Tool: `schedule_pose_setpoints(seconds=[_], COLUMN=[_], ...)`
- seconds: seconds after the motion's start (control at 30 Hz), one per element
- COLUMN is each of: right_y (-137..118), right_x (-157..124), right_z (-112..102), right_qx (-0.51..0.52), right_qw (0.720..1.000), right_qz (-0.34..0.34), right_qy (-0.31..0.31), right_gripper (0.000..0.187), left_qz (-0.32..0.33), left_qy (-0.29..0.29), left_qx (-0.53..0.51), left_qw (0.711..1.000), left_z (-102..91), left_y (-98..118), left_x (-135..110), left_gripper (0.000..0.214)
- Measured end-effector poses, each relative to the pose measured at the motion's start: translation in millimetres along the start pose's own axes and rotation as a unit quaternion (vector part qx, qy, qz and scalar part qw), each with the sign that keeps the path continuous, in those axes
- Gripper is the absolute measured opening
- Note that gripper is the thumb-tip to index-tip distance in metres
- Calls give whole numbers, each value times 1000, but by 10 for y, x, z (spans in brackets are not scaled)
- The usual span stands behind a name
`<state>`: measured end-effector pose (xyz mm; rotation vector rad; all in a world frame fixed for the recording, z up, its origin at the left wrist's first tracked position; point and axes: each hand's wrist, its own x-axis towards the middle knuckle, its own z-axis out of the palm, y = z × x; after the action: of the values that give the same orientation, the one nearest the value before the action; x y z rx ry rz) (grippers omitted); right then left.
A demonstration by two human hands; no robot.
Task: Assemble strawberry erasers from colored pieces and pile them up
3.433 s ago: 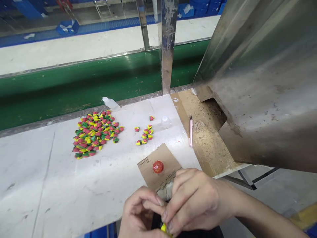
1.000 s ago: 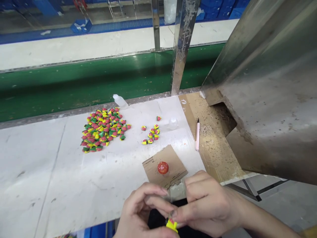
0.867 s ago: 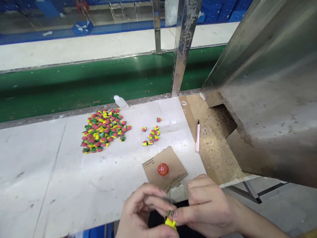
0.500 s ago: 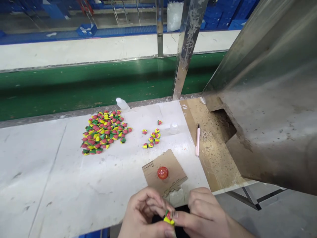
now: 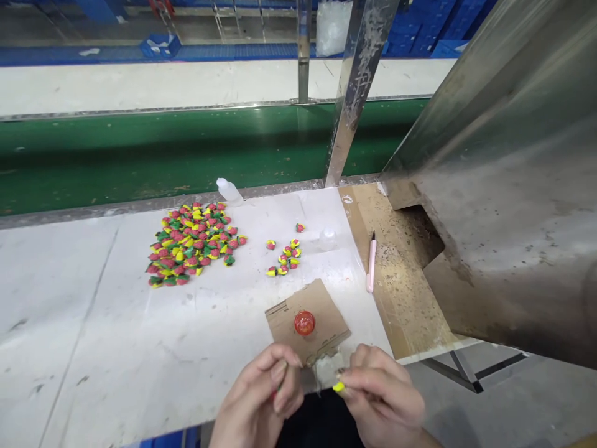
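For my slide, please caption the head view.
Right hand pinching a small yellow piece; red, yellow, green pieces heaped on white table.

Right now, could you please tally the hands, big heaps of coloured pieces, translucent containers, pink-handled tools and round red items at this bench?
Hands: 2 (left hand, right hand)
Big heap: 1
Translucent containers: 2 (left container, right container)
Pink-handled tool: 1
Round red item: 1
Total: 7

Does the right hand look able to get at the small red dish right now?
Probably yes: nothing visible stands between the right hand and the small red dish on the cardboard. That hand's grip holds a yellow piece, though.
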<state>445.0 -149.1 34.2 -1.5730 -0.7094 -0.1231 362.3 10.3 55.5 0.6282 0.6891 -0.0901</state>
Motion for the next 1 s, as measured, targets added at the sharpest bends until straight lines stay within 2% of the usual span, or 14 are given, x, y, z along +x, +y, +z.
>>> schedule_pose_setpoints(seconds=[0.07,0.13,0.2,0.23,0.3,0.43,0.53,0.73,0.87,1.0], right_y=[-10,-8,-7,-10,-25,-46,-22,-3,-17,3], right_x=[35,58,72,79,97,137,145,173,182,139], right_z=[-37,-76,-100,-105,-104,-85,-85,-138,-99,-38], right_qx=[-40,-77,-102,-107,-110,-114,-127,-170,-209,-206], right_qw=[996,989,982,980,979,980,976,959,946,959], right_qz=[-70,-111,-139,-151,-153,-122,-147,-171,-184,-125], right_qy=[-37,-68,-77,-76,-82,-105,-99,-150,-164,-151], right_gripper=[12,14,17,19,22,25,18,15,17,22], left_qz=[96,212,293,309,299,216,188,174,122,118], left_qy=[12,18,-17,-41,-62,13,48,80,85,99], left_qx=[89,179,224,227,214,185,170,140,66,28], left_qw=[991,960,930,923,928,959,966,971,987,988], left_z=[10,3,-18,-31,-48,-37,-15,3,35,-2], left_y=[-94,-170,-213,-223,-227,-213,-205,-238,-324,-405], left_x=[-20,-11,26,48,79,53,17,29,43,53], left_gripper=[32,25,16,14,13,16,22,26,30,31])
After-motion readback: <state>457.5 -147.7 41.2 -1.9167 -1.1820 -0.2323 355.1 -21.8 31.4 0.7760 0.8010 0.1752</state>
